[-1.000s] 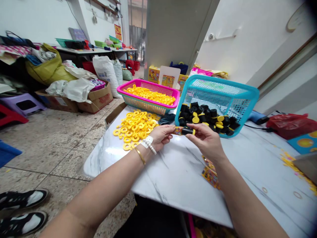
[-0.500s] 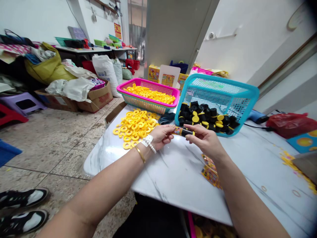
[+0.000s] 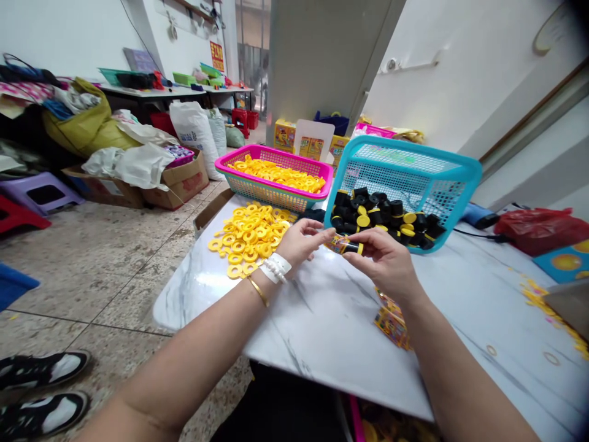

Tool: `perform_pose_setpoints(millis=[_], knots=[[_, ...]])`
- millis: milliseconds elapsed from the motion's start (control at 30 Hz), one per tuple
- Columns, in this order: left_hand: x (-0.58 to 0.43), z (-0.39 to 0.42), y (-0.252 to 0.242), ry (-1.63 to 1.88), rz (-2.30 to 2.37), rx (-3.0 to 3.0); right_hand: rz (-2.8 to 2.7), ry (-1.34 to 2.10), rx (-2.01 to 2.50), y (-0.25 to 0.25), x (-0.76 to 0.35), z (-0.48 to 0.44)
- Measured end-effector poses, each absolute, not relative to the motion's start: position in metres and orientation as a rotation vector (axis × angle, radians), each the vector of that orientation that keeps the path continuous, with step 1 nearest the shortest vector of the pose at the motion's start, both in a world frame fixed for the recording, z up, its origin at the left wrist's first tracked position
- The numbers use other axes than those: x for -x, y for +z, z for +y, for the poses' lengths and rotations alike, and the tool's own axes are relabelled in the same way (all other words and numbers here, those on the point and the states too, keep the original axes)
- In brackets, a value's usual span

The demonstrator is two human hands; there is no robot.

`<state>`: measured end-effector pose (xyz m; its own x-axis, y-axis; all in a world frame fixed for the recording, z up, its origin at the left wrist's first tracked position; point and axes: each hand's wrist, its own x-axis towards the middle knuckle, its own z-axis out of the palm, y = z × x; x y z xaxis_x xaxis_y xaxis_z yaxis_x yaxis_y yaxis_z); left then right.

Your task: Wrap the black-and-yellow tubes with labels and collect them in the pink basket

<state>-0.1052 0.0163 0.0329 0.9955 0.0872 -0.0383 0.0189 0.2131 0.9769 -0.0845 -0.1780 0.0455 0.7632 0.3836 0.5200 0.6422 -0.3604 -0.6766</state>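
Note:
My right hand (image 3: 384,255) pinches a small black cylinder (image 3: 352,247) with a yellow end and a colourful printed wrapper (image 3: 337,244) at its left. My left hand (image 3: 304,242), wearing a pearl bracelet, has its thumb and index finger at the wrapper's left end, closed on it. Just left of that hand, yellow rings (image 3: 251,236) lie heaped on the marbled table (image 3: 294,319). Behind my right hand, a tilted turquoise basket (image 3: 460,202) holds several black cylinders with yellow ends (image 3: 375,215). Printed wrappers (image 3: 392,322) lie beside my right forearm.
A pink basket (image 3: 225,164) full of yellow rings stands at the table's back left. On the right are a red plastic bag (image 3: 543,230) and scattered yellow bits (image 3: 547,310). Boxes and sacks (image 3: 193,132) stand on the floor at left, near another person's shoes (image 3: 46,393).
The cylinder and its wrapper have tilted slightly. My left fingers have shifted a little to the right along the wrapper, with the hand now more palm-down.

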Motion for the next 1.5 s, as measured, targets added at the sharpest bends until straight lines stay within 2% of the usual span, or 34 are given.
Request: perform_pose_setpoints(millis=[133,267,500,667,800,1033,1267,1367,1500], knots=[[0.104,0.023,0.032,-0.234,-0.09,-1.32,-0.822,-0.262,1.916,0.042,0.085,-0.177],[0.103,0.024,0.03,-0.218,-0.089,-1.313,-0.817,-0.171,1.854,0.045,0.086,-0.178],[0.105,0.015,0.027,-0.272,-0.136,-1.32,-0.876,-0.346,2.014,0.04,0.091,-0.169],[0.104,0.025,0.03,-0.378,0.016,-1.248,-0.924,-0.463,2.064,0.033,0.087,-0.169],[0.103,0.027,0.027,-0.324,-0.012,-1.328,-0.935,-0.424,2.038,0.031,0.083,-0.172],[0.108,0.016,0.027,-0.033,-0.218,-1.466,-0.616,-0.096,1.716,0.022,0.084,-0.165],[0.105,0.024,0.023,-0.138,-0.098,-1.403,-0.767,-0.361,1.808,0.021,0.085,-0.163],[0.104,0.024,0.02,-0.07,-0.17,-1.477,-0.526,-0.192,1.65,0.015,0.084,-0.157],[0.106,0.02,0.023,0.006,-0.225,-1.627,-0.199,0.308,1.371,0.011,0.081,-0.151]])
